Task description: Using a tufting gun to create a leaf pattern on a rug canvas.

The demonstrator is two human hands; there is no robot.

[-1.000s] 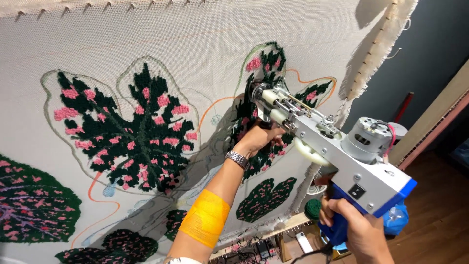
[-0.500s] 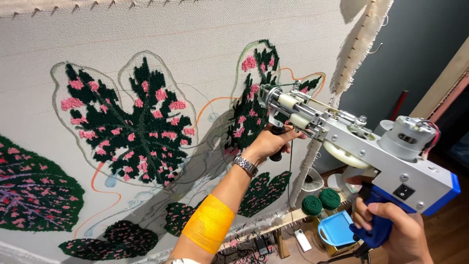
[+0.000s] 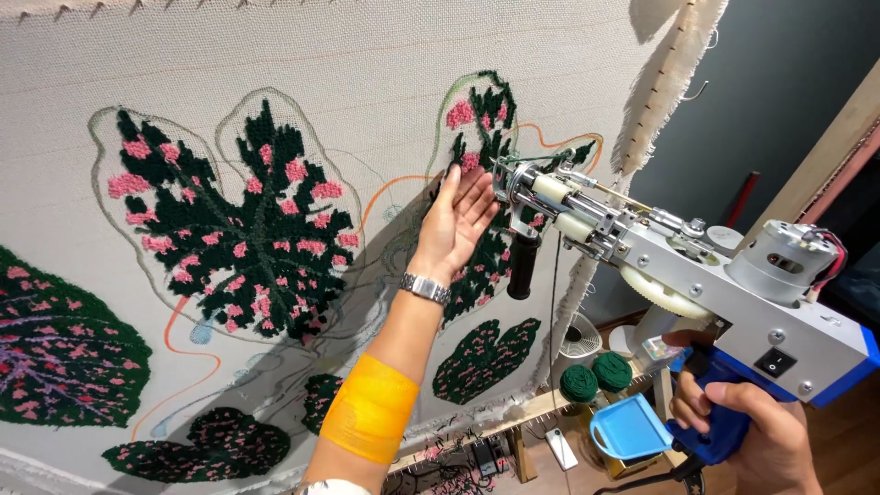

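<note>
cream cloth [image 3: 275,55] hangs stretched, stitched with dark green and pink leaves. left hand [image 3: 458,215] lies flat and released against it, beside the tufting gun [image 3: 678,275], whose blue handle the right hand [image 3: 742,431] clenches.

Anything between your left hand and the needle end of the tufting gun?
Nothing but bare stretched cloth with dark green leaf tufting in the head view. The left hand lies flat just left of the tufting gun tip.
</note>
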